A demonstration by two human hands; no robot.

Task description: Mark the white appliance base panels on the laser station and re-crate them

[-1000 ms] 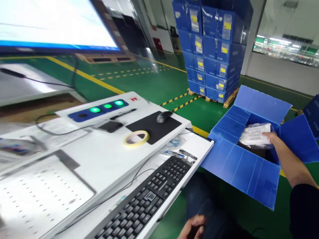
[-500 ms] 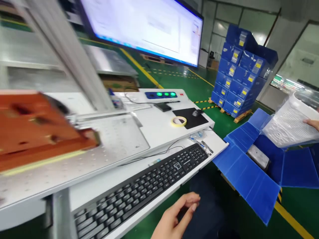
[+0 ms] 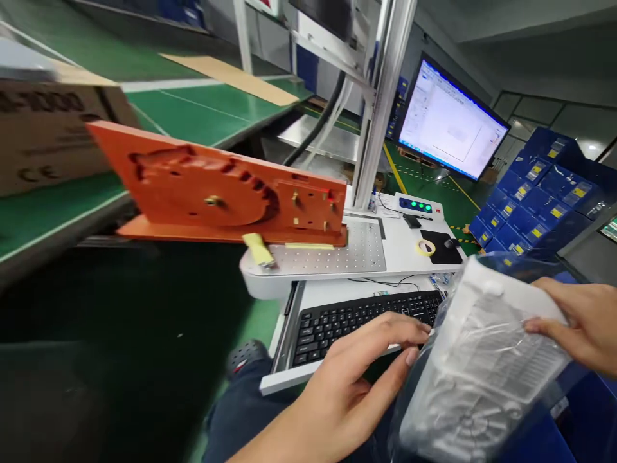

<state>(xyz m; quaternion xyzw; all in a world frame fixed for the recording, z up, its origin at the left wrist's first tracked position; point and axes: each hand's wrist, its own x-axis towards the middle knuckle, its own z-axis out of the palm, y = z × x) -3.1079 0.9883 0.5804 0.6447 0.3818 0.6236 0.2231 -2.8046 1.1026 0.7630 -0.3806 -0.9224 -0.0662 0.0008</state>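
Observation:
A white moulded plastic part (image 3: 496, 341) with ribbed and round recesses is tilted in front of me, inside a clear plastic bag (image 3: 409, 411). My right hand (image 3: 583, 321) grips its upper right edge through the bag, the thumb lying on the ribbed face. At the bag's left edge is my left hand (image 3: 361, 379), its thumb and fingers drawn together on the loose film. Beyond the hands, an orange fixture (image 3: 202, 186) with a round recess and brass pins stands on the perforated metal plate (image 3: 364, 251).
A black keyboard (image 3: 357, 318) lies on the pulled-out tray under the white bench. Tape roll (image 3: 425, 248), mouse (image 3: 451, 244) and a lit switch panel (image 3: 415, 206) are further back. A monitor (image 3: 448, 122) and stacked blue boxes (image 3: 535, 193) stand right; a cardboard box (image 3: 58, 141) left.
My view has swung left. The bagged white part has come from above the open blue box to in front of me, and my left hand has met the bag's edge.

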